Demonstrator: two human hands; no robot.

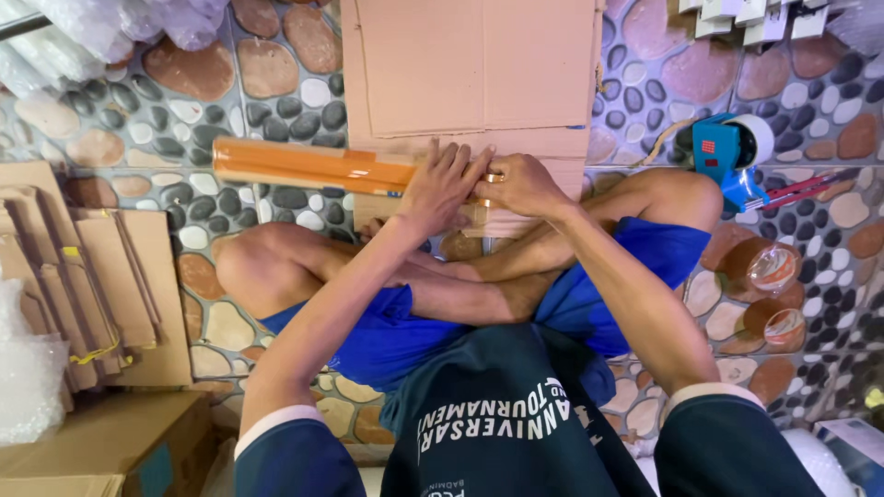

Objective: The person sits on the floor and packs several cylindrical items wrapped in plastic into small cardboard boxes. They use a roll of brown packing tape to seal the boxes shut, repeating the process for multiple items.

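Here, the left hand (442, 189) and right hand (520, 184) both grip a long orange box (308, 167). It lies on flat brown cardboard (474, 69), not wrapped yet. The blue tape gun (723, 152) waits nearby.

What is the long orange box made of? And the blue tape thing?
The orange box looks like cardboard with a shiny coat or tape: flat sides, sharp folds, a glossy streak. The tape thing looks like hard plastic, smooth and bright blue, though parts may be metal.
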